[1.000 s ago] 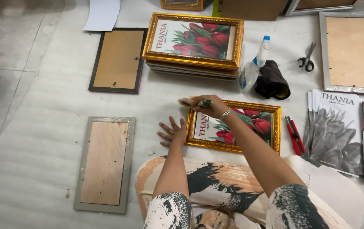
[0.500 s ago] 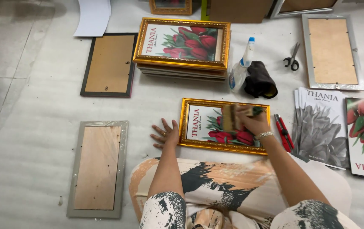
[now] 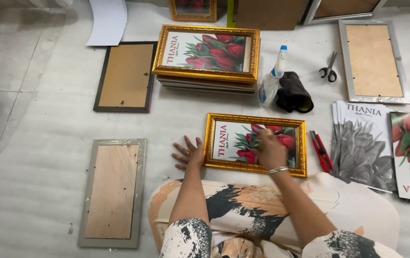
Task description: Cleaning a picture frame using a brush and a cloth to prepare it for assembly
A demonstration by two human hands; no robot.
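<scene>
A gold-framed picture of red tulips (image 3: 255, 117) lies flat on the floor just in front of my knees. My left hand (image 3: 188, 154) rests flat on the floor with its fingers spread, touching the frame's left edge. On the glass near the picture's middle, my right hand (image 3: 269, 149) presses down with curled fingers and looks blurred. Whether it holds anything is hidden. A bracelet is on that wrist.
Beyond the frame are a stack of similar gold frames (image 3: 206, 52), a spray bottle (image 3: 271, 81), a dark cloth (image 3: 292, 93) and scissors (image 3: 329, 69). A red cutter (image 3: 320, 150) and loose prints (image 3: 365, 143) lie right. Face-down frames lie left (image 3: 112, 191), (image 3: 125, 76) and far right (image 3: 373, 62).
My right hand swept across the glass from the frame's top left corner to its right side, then back to the middle. My left hand stayed at the left edge.
</scene>
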